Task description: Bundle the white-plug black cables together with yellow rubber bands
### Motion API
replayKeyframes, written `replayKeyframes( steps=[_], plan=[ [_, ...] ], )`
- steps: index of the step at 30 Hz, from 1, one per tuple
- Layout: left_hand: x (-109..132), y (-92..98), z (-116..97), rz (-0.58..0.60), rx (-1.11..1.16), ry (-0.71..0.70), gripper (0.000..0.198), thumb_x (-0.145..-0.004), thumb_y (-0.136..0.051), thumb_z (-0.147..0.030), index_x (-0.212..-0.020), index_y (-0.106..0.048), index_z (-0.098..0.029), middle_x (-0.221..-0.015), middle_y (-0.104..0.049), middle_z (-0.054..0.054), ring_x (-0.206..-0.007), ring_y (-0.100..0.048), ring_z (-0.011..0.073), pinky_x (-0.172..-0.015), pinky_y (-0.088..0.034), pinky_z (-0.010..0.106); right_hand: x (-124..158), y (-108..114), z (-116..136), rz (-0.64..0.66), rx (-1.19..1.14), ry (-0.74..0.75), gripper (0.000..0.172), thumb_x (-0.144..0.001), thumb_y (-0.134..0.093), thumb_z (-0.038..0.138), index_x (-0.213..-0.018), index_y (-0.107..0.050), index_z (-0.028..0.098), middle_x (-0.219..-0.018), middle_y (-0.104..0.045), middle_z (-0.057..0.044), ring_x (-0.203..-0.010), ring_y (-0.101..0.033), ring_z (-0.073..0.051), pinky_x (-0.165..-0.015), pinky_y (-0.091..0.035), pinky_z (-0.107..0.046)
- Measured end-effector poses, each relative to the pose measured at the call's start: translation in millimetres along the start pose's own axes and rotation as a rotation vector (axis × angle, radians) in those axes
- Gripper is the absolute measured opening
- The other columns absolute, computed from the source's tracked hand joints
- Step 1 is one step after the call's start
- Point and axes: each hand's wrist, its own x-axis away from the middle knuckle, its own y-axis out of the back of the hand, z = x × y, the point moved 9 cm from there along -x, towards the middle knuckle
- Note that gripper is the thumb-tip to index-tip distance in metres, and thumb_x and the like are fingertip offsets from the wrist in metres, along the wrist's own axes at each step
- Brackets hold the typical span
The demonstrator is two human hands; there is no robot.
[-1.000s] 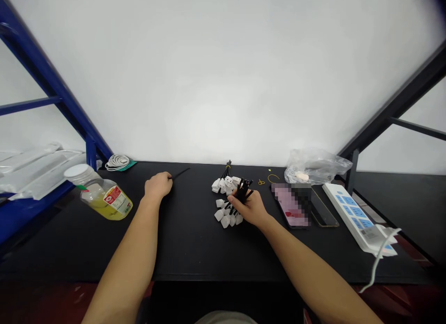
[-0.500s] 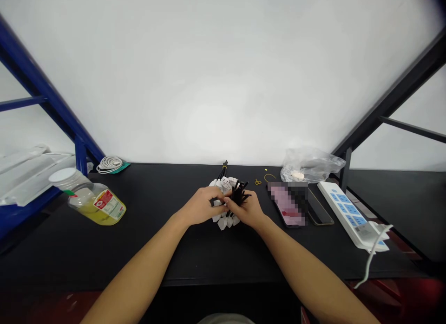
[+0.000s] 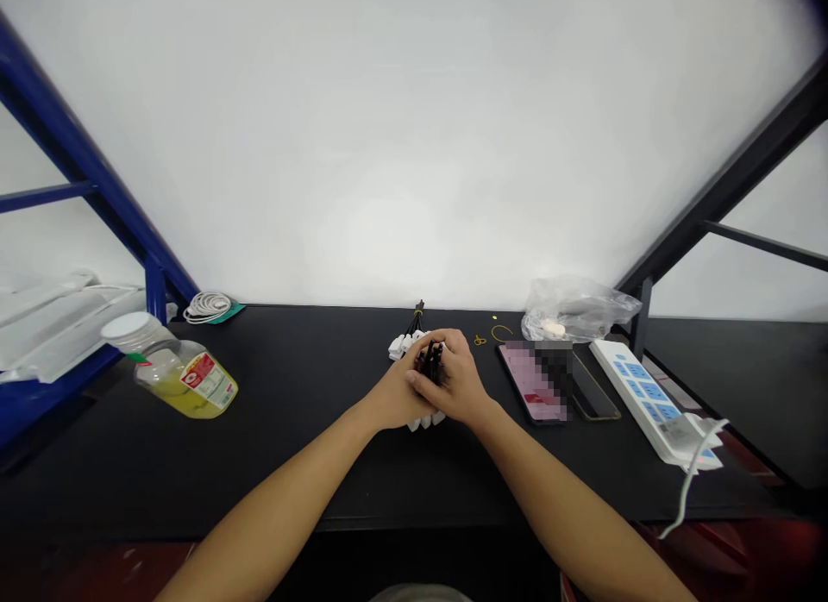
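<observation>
My left hand and my right hand are both wrapped round one bundle of short black wires, whose ends stick up between my fingers. White connectors on the bundle show below my hands. Most of the bundle is hidden by my palms. Just behind, on the table, lies a second bundle with white connectors and black wires gathered by a yellow rubber band. To the right rest a knotted yellow rubber band and a looser yellow loop.
On the black table are a plastic jar of yellow liquid and a coiled white cable at left. At right lie a pink-screened phone, a dark phone, a power strip and a clear plastic bag.
My left hand has moved right and closed round the black wires, against my right hand. The fingers of my right hand have curled over the top. Fewer white connectors show now.
</observation>
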Motion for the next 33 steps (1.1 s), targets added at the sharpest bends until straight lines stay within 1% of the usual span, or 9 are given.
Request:
replayKeyframes(
  steps=[3,6,9,13,15,19,22,29,33],
  plan=[
    [-0.6,-0.6,-4.1,-0.037,-0.001,0.023,0.071,-0.070,-0.072,-0.011,-0.136,-0.049,-0.023,-0.128,-0.064,0.011,-0.110,-0.065,0.0236,-0.093,-0.056,0.037,-1.7,6.2,0.3,-0.026,-0.028,-0.016,0.027,-0.080,-0.072,0.042,-0.094,-0.064,0.021,-0.109,-0.062,-0.010,-0.105,-0.055,-0.028,-0.093,-0.044,-0.047],
    [0.4,-8.0,-4.1,-0.002,-0.044,0.066,0.043,-0.075,-0.065,-0.013,-0.117,-0.062,-0.020,-0.112,-0.069,0.009,-0.099,-0.068,0.0232,-0.086,-0.057,0.037,-3.4,9.6,1.3,-0.037,-0.109,-0.026,0.037,-0.078,-0.074,0.043,-0.108,-0.064,0.023,-0.116,-0.062,-0.011,-0.111,-0.055,-0.029,-0.097,-0.044,-0.048],
    [0.7,-15.9,-7.6,0.039,-0.004,0.041,0.027,-0.076,-0.057,-0.010,-0.101,-0.067,-0.017,-0.099,-0.072,0.007,-0.093,-0.068,0.0227,-0.083,-0.057,0.036,-4.3,4.5,3.3,0.013,-0.203,-0.015,0.029,-0.086,-0.067,0.034,-0.112,-0.063,0.024,-0.117,-0.064,-0.010,-0.114,-0.056,-0.028,-0.100,-0.043,-0.047],
    [1.2,-20.1,-4.0,0.015,0.127,0.060,0.025,-0.076,-0.051,-0.008,-0.094,-0.067,-0.015,-0.092,-0.072,0.006,-0.089,-0.067,0.0208,-0.077,-0.056,0.033,-2.1,-6.4,4.0,0.115,-0.308,0.004,0.016,-0.093,-0.055,0.027,-0.108,-0.061,0.023,-0.118,-0.066,-0.009,-0.115,-0.058,-0.025,-0.103,-0.043,-0.046],
    [1.5,-20.7,-2.2,-0.019,0.155,0.055,0.022,-0.079,-0.050,-0.010,-0.093,-0.066,-0.015,-0.095,-0.071,0.006,-0.092,-0.067,0.0206,-0.081,-0.056,0.034,-0.8,-9.3,2.2,0.156,-0.343,-0.006,0.014,-0.096,-0.053,0.028,-0.106,-0.060,0.022,-0.121,-0.065,-0.010,-0.116,-0.057,-0.025,-0.104,-0.043,-0.046],
    [2.6,-15.3,-0.3,-0.156,0.144,0.036,0.021,-0.086,-0.048,-0.013,-0.098,-0.065,-0.017,-0.101,-0.070,0.007,-0.100,-0.066,0.0206,-0.088,-0.055,0.036,0.5,-13.9,-1.0,0.241,-0.399,-0.047,0.019,-0.099,-0.048,0.033,-0.109,-0.059,0.021,-0.124,-0.063,-0.011,-0.116,-0.057,-0.025,-0.102,-0.044,-0.044],
    [4.4,-12.7,-1.5,-0.218,0.090,0.001,0.022,-0.084,-0.050,-0.010,-0.097,-0.065,-0.017,-0.099,-0.071,0.007,-0.095,-0.067,0.0205,-0.085,-0.055,0.035,0.3,-15.4,0.2,0.272,-0.435,-0.077,0.025,-0.101,-0.046,0.035,-0.117,-0.058,0.022,-0.123,-0.062,-0.011,-0.118,-0.056,-0.024,-0.104,-0.042,-0.044],
    [14.7,-14.5,5.3,-0.202,-0.062,-0.009,0.012,-0.070,-0.061,-0.007,-0.078,-0.063,-0.015,-0.076,-0.068,0.005,-0.080,-0.068,0.0225,-0.069,-0.054,0.031,-0.6,-15.1,11.4,0.251,-0.468,-0.172,0.026,-0.103,-0.041,0.038,-0.099,-0.059,0.020,-0.101,-0.060,-0.007,-0.100,-0.057,-0.021,-0.096,-0.045,-0.040],
    [14.5,-12.6,3.1,-0.164,-0.121,-0.006,0.010,-0.073,-0.058,-0.010,-0.078,-0.064,-0.017,-0.071,-0.066,0.003,-0.072,-0.066,0.0188,-0.062,-0.051,0.027,-2.9,-15.0,17.1,0.257,-0.464,-0.147,0.025,-0.103,-0.040,0.037,-0.098,-0.058,0.020,-0.099,-0.059,-0.007,-0.099,-0.056,-0.021,-0.094,-0.045,-0.039]
  ],
)
